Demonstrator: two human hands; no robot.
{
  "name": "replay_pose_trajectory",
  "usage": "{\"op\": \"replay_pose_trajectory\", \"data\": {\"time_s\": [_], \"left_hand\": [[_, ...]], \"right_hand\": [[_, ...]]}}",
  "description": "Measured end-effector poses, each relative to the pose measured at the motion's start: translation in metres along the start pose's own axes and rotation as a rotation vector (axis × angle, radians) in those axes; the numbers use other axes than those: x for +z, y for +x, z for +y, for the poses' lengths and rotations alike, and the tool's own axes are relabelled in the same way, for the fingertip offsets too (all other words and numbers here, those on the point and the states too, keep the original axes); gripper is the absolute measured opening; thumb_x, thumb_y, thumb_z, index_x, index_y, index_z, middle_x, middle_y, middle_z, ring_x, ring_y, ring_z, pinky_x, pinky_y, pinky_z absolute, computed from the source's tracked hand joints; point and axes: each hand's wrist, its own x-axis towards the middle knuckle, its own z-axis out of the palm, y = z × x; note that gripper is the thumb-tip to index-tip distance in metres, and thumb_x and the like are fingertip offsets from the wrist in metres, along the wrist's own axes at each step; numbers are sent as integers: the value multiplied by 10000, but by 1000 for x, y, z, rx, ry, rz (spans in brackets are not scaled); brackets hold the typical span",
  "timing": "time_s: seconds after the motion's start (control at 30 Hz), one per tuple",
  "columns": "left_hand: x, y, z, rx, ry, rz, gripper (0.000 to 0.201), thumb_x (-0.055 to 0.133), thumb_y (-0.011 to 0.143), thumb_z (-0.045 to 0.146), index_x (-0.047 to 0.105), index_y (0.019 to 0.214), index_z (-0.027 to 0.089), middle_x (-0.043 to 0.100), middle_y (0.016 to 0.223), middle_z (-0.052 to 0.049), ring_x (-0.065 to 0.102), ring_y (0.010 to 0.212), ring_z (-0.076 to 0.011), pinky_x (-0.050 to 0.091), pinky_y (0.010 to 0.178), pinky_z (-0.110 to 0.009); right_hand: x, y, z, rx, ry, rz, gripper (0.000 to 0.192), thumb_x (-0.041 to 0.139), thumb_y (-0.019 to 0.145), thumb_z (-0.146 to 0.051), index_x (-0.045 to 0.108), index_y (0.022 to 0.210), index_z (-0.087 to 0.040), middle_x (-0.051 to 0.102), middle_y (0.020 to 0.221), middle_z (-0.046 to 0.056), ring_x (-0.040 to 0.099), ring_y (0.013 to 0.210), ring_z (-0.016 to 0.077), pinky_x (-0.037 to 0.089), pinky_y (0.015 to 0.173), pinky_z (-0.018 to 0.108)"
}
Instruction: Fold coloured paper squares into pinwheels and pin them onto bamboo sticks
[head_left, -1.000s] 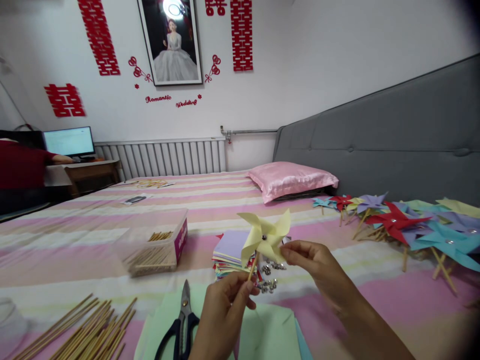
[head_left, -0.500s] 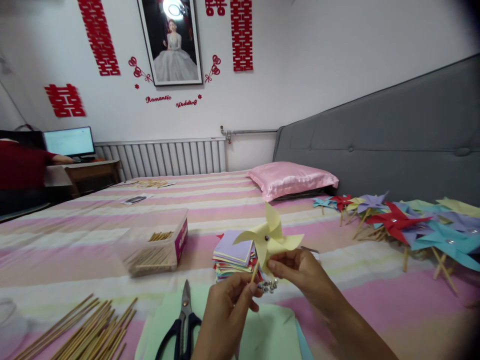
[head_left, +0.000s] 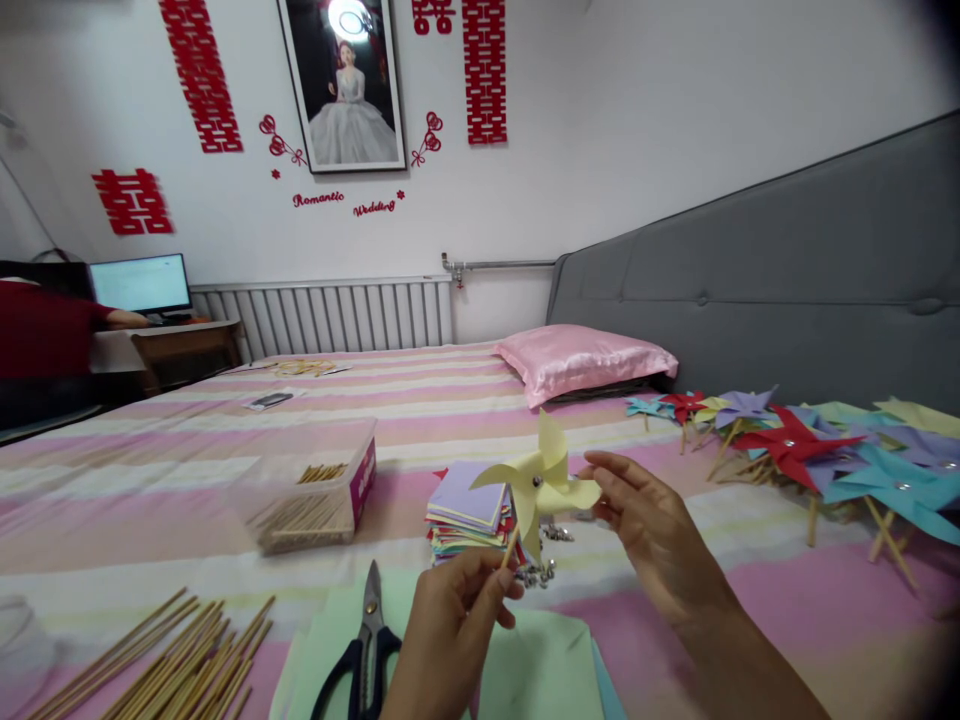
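My left hand (head_left: 450,625) pinches the wooden stick of a pale yellow paper pinwheel (head_left: 538,483) and holds it upright above the bed. My right hand (head_left: 649,525) is just right of the pinwheel, fingers spread, with a fingertip at the edge of one blade. Behind the pinwheel lies a stack of coloured paper squares (head_left: 469,510), and a few small metal pins (head_left: 541,572) lie below it.
Scissors (head_left: 360,650) rest on light green paper (head_left: 547,665) in front of me. Wooden sticks (head_left: 176,665) lie at the lower left, near a clear plastic box (head_left: 311,485) of sticks. Finished pinwheels (head_left: 795,440) are piled at the right. A pink pillow (head_left: 581,357) lies behind.
My right hand let go of the lower blade and moved up to the right, its fingers spreading. The pinwheel's blades turned between frames. My left hand stayed in place.
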Motion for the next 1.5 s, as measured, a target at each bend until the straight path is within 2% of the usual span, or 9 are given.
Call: {"op": "replay_pose_trajectory", "data": {"time_s": [0.13,0.33,0.63,0.83,0.97,1.1,1.17,1.3,1.5], "left_hand": [[0,0,-1,-6,-15,3,223,492,798,333,622,812,152,661,724,-55,589,597,-139,456,569,-254],[0,0,-5,-15,-100,4,226,493,801,342,600,811,144,650,721,-43,579,600,-127,460,590,-258],[-1,2,-3,-1,-145,-7,228,502,797,339,596,822,133,636,718,-40,566,608,-125,461,585,-255],[-1,1,-6,7,-140,-7,226,492,803,334,599,824,136,634,729,-39,565,614,-126,460,590,-258],[-1,0,-6,-7,-129,-7,216,498,798,325,606,809,139,633,715,-36,564,600,-124,459,580,-255],[0,0,-1,-31,-64,-17,224,497,796,326,617,811,138,642,718,-44,563,586,-121,448,565,-247],[0,0,0,-31,-35,-32,240,486,802,336,619,808,136,649,722,-51,563,587,-122,440,562,-243],[0,0,0,-36,-14,-52,265,481,802,357,620,813,132,656,726,-62,566,585,-123,435,559,-241],[-1,-1,-2,-16,-38,-33,245,487,801,344,619,820,138,653,730,-54,567,588,-121,445,564,-241]], "right_hand": [[-1,2,5,-8,-37,29,206,733,580,-298,647,721,-175,566,653,-2,467,552,108,401,549,243],[4,-1,10,19,-105,-63,215,728,574,-316,651,697,-157,553,561,-16,443,521,97,357,506,220],[18,-8,18,32,-100,-171,281,762,518,-360,613,654,-164,607,573,-1,535,530,129,403,497,237],[19,-10,15,29,-127,-208,298,738,555,-387,610,700,-160,651,656,36,566,604,157,399,520,241],[13,-6,7,-4,-66,-144,411,707,592,-417,601,905,-172,645,782,51,556,716,175,410,558,238],[4,0,3,-9,32,-33,462,710,597,-408,580,997,-215,594,743,5,518,676,145,410,551,222],[1,2,4,-16,56,2,406,707,616,-385,602,975,-226,557,693,-19,483,629,113,394,536,197],[-3,3,8,-36,70,43,211,704,644,-330,648,789,-188,531,682,-29,422,573,71,367,523,174],[-1,1,11,-45,29,4,163,698,648,-305,631,706,-169,499,575,-43,401,531,71,334,501,183]]}}
